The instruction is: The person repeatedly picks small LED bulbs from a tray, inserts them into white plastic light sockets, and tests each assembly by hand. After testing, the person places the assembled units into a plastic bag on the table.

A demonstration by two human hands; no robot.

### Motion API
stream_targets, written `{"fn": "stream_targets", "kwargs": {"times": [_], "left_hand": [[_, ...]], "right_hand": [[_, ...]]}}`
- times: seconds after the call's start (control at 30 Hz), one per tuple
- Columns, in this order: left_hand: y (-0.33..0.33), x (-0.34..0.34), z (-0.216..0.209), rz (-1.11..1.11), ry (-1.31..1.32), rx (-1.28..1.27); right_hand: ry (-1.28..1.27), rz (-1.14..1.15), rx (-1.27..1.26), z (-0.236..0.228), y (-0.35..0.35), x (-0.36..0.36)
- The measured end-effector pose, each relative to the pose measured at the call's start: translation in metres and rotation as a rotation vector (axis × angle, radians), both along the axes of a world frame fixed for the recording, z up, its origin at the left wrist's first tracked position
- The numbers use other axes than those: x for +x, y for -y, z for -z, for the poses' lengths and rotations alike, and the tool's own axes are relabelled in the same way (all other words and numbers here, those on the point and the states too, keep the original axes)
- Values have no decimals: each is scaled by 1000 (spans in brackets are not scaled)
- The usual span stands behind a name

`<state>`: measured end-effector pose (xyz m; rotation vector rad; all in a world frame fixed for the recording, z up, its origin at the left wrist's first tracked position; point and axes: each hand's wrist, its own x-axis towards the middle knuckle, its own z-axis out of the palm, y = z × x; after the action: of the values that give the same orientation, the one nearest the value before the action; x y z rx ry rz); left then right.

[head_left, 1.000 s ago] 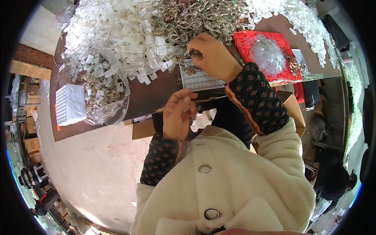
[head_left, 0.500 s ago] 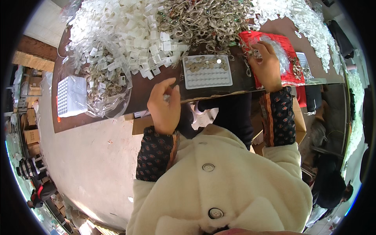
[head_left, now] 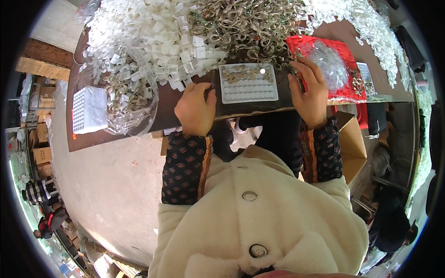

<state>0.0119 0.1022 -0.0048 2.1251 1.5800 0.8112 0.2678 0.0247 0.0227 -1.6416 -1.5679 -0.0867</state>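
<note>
A white tray (head_left: 249,96) with rows of round hollows lies at the table's near edge. Small round tan discs (head_left: 238,74) and one bright disc (head_left: 263,71) sit in its far rows. Left of the tray, my left hand (head_left: 195,111) is closed, thumb and fingers bent toward each other. A small dark sliver shows at its fingertips, too small to name. Right of the tray, my right hand (head_left: 311,99) has its thumb and index finger apart, with nothing visible between them. Its fingertips are near the edge of the heap of metallic looped pieces (head_left: 250,28).
White plastic pieces (head_left: 153,41) are heaped at the far left. A clear bag (head_left: 132,106) of metallic pieces lies beside stacked trays (head_left: 88,111). On a red cloth (head_left: 347,55) at right rests clear plastic (head_left: 327,67). An open cardboard box (head_left: 353,148) stands below the table.
My right hand has moved left and nearer, off the red cloth to the tray's right side. My left hand has turned with its back up and moved slightly away from me.
</note>
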Motion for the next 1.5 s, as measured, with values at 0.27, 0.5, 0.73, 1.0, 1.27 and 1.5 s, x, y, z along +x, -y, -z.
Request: {"fn": "stream_targets", "kwargs": {"times": [0.27, 0.5, 0.73, 1.0, 1.27, 1.5], "left_hand": [[35, -33, -48, 511, 576, -564], [64, -29, -47, 520, 690, -410], [80, -26, -33, 403, 790, -447], [40, -27, -24, 184, 355, 94], [-3, -20, -1, -8, -181, 169], [29, -36, -29, 528, 507, -381]], "right_hand": [[103, -623, 141, -34, 8, -56], [-186, -658, 0, -30, 22, -78], [-215, -607, -15, -19, 34, -89], [-369, -404, -13, -11, 37, -99], [-398, -449, -68, -14, 37, -87], [-879, -568, -157, -21, 34, -80]]}}
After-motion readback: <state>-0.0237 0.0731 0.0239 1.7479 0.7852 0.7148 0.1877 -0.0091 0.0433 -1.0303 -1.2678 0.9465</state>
